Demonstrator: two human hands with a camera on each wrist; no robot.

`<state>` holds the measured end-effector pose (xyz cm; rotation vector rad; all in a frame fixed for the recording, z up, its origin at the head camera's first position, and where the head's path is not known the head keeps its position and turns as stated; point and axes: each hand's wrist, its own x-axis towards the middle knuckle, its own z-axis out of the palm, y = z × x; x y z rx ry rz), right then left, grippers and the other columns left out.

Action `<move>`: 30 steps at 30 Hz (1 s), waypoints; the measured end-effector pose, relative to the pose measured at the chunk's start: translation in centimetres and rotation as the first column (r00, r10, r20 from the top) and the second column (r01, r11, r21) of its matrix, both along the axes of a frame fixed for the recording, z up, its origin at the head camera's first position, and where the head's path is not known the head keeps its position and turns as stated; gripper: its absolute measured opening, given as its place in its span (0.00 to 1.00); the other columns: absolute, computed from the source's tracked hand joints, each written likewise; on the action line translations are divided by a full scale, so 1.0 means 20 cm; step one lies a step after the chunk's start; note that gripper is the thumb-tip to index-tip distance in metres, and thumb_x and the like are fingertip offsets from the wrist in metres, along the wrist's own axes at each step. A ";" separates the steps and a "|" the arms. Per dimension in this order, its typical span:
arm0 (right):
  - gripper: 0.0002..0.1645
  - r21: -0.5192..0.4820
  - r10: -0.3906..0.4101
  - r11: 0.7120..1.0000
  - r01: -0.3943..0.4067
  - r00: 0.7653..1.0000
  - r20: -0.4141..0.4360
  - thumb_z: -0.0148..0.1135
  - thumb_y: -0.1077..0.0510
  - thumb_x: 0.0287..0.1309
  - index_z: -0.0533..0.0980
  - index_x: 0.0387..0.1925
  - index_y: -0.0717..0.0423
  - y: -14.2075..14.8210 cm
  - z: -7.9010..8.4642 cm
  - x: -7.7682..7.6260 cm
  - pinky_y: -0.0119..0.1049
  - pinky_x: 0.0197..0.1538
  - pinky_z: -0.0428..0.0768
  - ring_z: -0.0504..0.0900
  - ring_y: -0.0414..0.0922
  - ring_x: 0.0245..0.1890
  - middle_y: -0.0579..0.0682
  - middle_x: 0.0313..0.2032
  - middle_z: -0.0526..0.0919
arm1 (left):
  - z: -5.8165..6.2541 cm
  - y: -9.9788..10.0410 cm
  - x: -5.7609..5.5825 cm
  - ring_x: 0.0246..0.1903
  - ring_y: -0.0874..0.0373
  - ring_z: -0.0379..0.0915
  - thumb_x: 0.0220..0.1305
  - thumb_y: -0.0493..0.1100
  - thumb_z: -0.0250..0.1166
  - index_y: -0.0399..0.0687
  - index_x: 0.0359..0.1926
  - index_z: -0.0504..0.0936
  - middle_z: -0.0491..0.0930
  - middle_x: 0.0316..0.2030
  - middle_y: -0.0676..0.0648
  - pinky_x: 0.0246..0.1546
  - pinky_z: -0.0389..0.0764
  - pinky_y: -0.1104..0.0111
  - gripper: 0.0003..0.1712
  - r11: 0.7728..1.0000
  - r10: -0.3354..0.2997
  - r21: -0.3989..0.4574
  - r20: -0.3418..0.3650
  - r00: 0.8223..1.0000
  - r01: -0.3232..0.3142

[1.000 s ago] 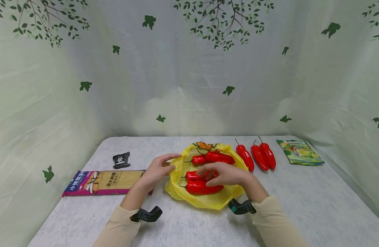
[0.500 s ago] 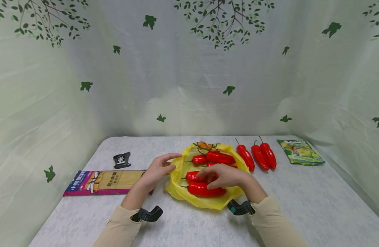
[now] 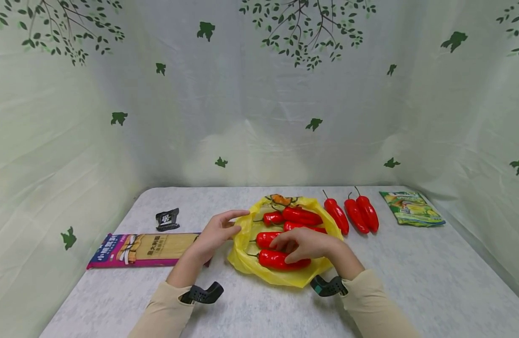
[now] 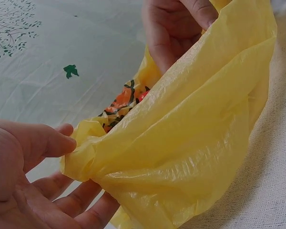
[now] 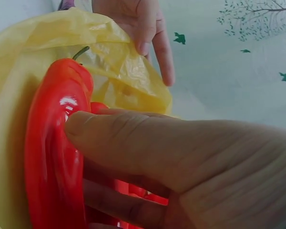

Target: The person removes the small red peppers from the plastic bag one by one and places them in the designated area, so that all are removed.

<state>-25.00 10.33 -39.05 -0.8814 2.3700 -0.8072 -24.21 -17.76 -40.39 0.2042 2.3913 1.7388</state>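
Observation:
A yellow plastic bag lies open-mouthed at the middle of the table, with several red chili peppers inside. My left hand pinches the bag's left rim between thumb and fingers, as the left wrist view shows. Inside the bag, my right hand has curled fingers. Its thumb rests on the nearest chili pepper, and its fingers go behind that pepper, in the gap beside a second pepper. The fingertips are hidden. More peppers, such as one long pepper, lie towards the bag's far side.
Several chili peppers lie outside the bag, among them a leaning one close to its right rim. A green-yellow packet is at back right. A pasta packet and a small black wrapped packet lie on the left.
My right hand has lowered slightly onto the peppers, and the nearest pepper has shifted a little right and towards me. Another pepper behind the hand has come into view. My left hand stays at the rim.

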 end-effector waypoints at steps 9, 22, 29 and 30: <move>0.28 0.056 0.010 0.998 -0.007 0.999 -0.048 0.73 0.57 0.54 0.80 0.58 0.38 -0.01 -0.02 0.01 0.38 0.55 0.82 0.79 0.39 0.50 0.35 0.49 0.85 | 0.00 0.00 0.00 0.53 0.53 0.75 0.70 0.37 0.57 0.58 0.65 0.77 0.68 0.71 0.47 0.55 0.82 0.63 0.24 1.000 0.005 -0.003 0.007 1.000 -0.005; 0.28 0.072 -0.008 0.997 0.013 0.998 -0.065 0.73 0.58 0.54 0.80 0.57 0.37 0.00 0.00 0.01 0.40 0.54 0.83 0.79 0.40 0.50 0.36 0.47 0.84 | -0.01 -0.01 -0.01 0.53 0.53 0.76 0.71 0.37 0.57 0.57 0.65 0.77 0.68 0.71 0.47 0.56 0.82 0.63 0.24 1.000 0.002 0.010 0.006 1.000 -0.002; 0.27 0.063 -0.010 0.998 0.015 0.997 -0.077 0.72 0.59 0.54 0.80 0.56 0.36 0.02 0.03 0.01 0.43 0.55 0.82 0.79 0.41 0.50 0.38 0.47 0.83 | -0.01 -0.01 -0.01 0.51 0.53 0.76 0.70 0.37 0.57 0.57 0.65 0.77 0.68 0.71 0.47 0.53 0.82 0.66 0.24 1.000 -0.003 0.006 0.000 1.000 0.003; 0.27 0.064 -0.013 0.998 0.018 0.997 -0.078 0.72 0.58 0.54 0.80 0.55 0.35 0.03 0.03 0.01 0.42 0.55 0.83 0.78 0.41 0.50 0.38 0.47 0.83 | -0.01 -0.01 -0.01 0.51 0.53 0.76 0.70 0.37 0.57 0.57 0.65 0.77 0.68 0.71 0.47 0.53 0.82 0.66 0.24 1.000 -0.004 0.006 -0.001 1.000 0.004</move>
